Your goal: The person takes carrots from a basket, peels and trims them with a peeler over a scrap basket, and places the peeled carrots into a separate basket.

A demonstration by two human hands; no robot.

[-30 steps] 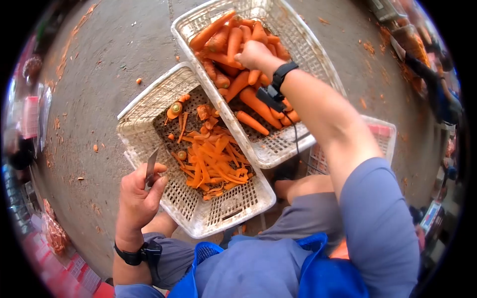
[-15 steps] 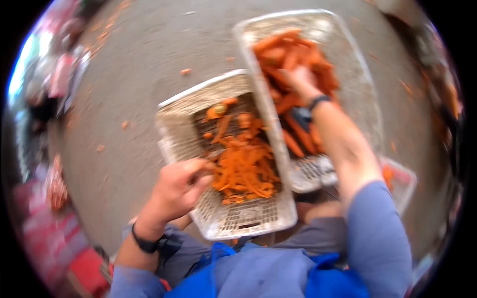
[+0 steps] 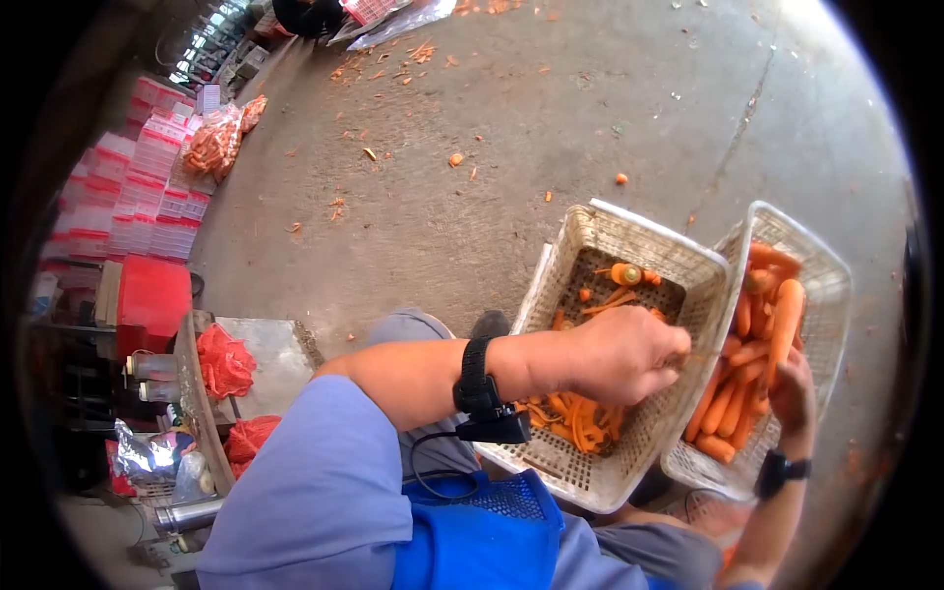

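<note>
My right hand (image 3: 793,391) is closed round the lower end of a large carrot (image 3: 786,320), which it holds upright. It is over the right plastic crate (image 3: 831,270), where many whole carrots (image 3: 733,398) lie. My left hand (image 3: 629,356) is curled into a fist above the left plastic crate (image 3: 654,226), and whatever its fingers may hold is hidden. Below that fist, carrot peelings (image 3: 582,423) and a few carrot ends (image 3: 626,275) lie in the left crate. Both wrists wear black bands.
Carrot scraps (image 3: 455,159) are scattered over the concrete floor (image 3: 393,226). To the left stand stacked pink-and-clear packages (image 3: 162,147), a bag of carrots (image 3: 213,147), a red box (image 3: 154,303) and red plastic bags (image 3: 225,361).
The view has swung left, so the crates now appear farther right. My right hand has taken hold of a carrot and lifted it from the pile. My left fist has moved over the peelings crate.
</note>
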